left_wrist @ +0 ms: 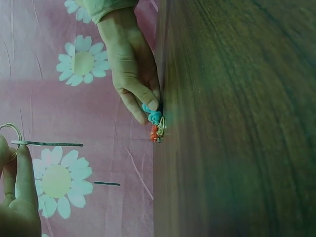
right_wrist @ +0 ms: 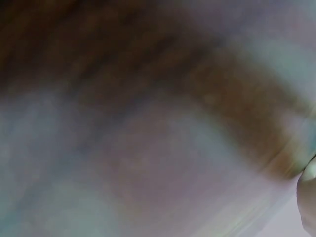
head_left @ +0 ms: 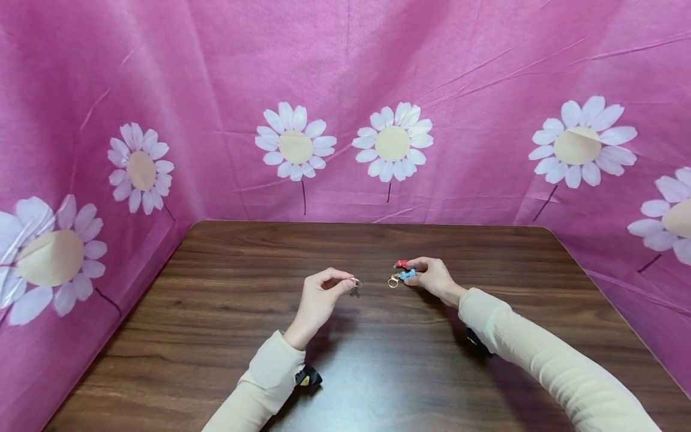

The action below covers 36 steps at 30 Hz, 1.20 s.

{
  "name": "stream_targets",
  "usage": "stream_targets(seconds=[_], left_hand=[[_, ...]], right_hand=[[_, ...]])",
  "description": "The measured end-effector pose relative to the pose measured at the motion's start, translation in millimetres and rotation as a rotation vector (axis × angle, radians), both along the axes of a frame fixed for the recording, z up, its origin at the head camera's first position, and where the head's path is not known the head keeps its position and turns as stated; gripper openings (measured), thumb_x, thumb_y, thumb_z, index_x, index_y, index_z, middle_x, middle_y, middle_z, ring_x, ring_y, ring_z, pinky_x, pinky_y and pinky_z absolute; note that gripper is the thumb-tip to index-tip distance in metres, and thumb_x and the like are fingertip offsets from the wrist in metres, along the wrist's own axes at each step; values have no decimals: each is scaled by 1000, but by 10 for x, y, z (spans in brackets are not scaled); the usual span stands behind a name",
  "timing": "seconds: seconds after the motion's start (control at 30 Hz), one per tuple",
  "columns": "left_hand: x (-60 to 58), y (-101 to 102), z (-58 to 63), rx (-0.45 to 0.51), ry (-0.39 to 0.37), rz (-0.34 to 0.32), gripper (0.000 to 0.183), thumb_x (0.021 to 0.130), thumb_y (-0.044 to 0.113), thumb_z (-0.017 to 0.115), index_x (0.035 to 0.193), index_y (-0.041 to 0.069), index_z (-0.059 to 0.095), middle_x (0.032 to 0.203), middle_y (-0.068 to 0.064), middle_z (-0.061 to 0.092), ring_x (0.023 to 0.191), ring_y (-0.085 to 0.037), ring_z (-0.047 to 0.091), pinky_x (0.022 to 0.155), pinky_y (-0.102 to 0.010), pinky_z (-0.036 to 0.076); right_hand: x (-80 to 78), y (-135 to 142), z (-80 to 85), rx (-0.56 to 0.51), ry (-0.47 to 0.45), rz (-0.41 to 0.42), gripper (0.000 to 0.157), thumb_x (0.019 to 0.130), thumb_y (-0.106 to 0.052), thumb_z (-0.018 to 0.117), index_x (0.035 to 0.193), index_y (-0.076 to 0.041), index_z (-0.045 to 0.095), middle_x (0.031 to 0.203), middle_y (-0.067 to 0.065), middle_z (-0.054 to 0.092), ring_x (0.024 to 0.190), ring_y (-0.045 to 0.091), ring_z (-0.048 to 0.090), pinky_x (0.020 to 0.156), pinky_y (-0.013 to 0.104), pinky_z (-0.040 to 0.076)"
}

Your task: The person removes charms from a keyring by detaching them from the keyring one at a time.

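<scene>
My left hand point(head_left: 318, 303), raised over the middle of the table, pinches a metal key ring point(left_wrist: 19, 132) between thumb and fingertips. From that ring a thin key point(left_wrist: 54, 144) sticks out, seen edge-on in the left wrist view. To the right, my right hand point(head_left: 435, 280) holds a keychain with a blue charm point(head_left: 408, 273) low at the tabletop, thumb against the charm. Its gold ring point(head_left: 393, 281) points toward the left hand. A red charm point(head_left: 401, 264) lies by the right fingertips; whether they grip it I cannot tell. The right wrist view is mostly blurred.
The dark brown wooden table point(head_left: 216, 336) extends around both hands. Behind it and at its sides hangs a pink cloth point(head_left: 345, 66) printed with white daisies. A dark device point(head_left: 309, 379) is strapped under the left sleeve, another point(head_left: 477, 342) under the right.
</scene>
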<state>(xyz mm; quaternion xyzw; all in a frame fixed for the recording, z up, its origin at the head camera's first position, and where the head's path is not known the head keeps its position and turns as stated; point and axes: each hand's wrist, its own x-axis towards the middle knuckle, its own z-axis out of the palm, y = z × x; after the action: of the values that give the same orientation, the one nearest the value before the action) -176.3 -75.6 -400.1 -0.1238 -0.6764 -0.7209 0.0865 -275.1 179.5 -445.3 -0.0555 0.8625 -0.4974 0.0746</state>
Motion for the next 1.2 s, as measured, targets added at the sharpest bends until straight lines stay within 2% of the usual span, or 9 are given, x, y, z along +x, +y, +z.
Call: stream_targets(seconds=[0.1, 0.27, 0.37, 0.47, 0.63, 0.73, 0.9, 1.03, 1.2], left_hand=[[10, 6, 2, -10, 3, 1, 17, 80, 2, 67, 91, -10, 65, 88, -30, 64, 72, -8, 63, 69, -22, 52], [9, 16, 5, -11, 3, 1, 17, 79, 1, 67, 91, -11, 64, 89, -30, 64, 72, -6, 63, 69, -21, 51], [8, 17, -2, -18, 3, -1, 18, 80, 2, 67, 91, -11, 64, 88, -29, 65, 72, -7, 63, 69, -22, 52], [15, 20, -6, -29, -2, -3, 18, 80, 3, 67, 92, -10, 64, 89, -29, 65, 72, -8, 63, 70, -23, 52], [25, 37, 0, -38, -2, -3, 18, 80, 3, 67, 92, -11, 64, 88, -28, 65, 73, -9, 63, 70, -22, 51], [29, 49, -2, -40, -1, 0, 18, 79, 3, 67, 91, -10, 65, 87, -26, 66, 72, -8, 63, 69, -21, 51], [60, 70, 12, -47, -14, -11, 16, 79, 4, 68, 90, -8, 66, 86, -21, 67, 72, -6, 62, 70, -21, 51], [66, 91, 32, -39, -17, -23, 17, 79, 3, 68, 91, -9, 65, 86, -20, 68, 72, -6, 63, 70, -21, 51], [61, 128, 71, -26, -15, -41, 16, 80, 0, 66, 92, -11, 64, 88, -25, 66, 71, -5, 63, 69, -20, 51]], right_hand=[[4, 38, 12, -49, -41, 4, 44, 75, -2, 71, 117, 4, 58, 111, 21, 61, 78, 4, 55, 65, 17, 47], [-11, 82, 38, -86, -55, 5, 46, 74, -3, 72, 117, 6, 56, 101, 16, 65, 73, 2, 53, 61, 17, 44], [-13, 94, 51, -98, -62, 16, 48, 74, -2, 72, 118, 8, 55, 103, 18, 66, 73, 2, 54, 61, 17, 43], [-7, 112, 68, -79, -57, 39, 48, 73, -1, 71, 118, 9, 54, 110, 22, 63, 79, 5, 57, 64, 17, 44], [-3, 181, 111, -23, -12, 70, 46, 75, -3, 70, 118, 8, 54, 115, 24, 60, 96, 20, 60, 68, 17, 46], [10, 232, 153, -1, 12, 56, 45, 77, -6, 69, 118, 8, 54, 115, 24, 60, 97, 19, 61, 70, 17, 47], [75, 270, 300, 47, 74, -8, 41, 80, -8, 67, 115, 8, 57, 112, 23, 62, 85, 4, 60, 73, 16, 46], [142, 236, 474, 55, 143, -21, 36, 81, -10, 66, 113, 5, 59, 110, 22, 64, 84, 1, 57, 74, 17, 46], [242, 147, 668, -14, 179, -4, 34, 83, -13, 64, 113, 3, 60, 111, 21, 63, 85, 1, 59, 78, 23, 49]])
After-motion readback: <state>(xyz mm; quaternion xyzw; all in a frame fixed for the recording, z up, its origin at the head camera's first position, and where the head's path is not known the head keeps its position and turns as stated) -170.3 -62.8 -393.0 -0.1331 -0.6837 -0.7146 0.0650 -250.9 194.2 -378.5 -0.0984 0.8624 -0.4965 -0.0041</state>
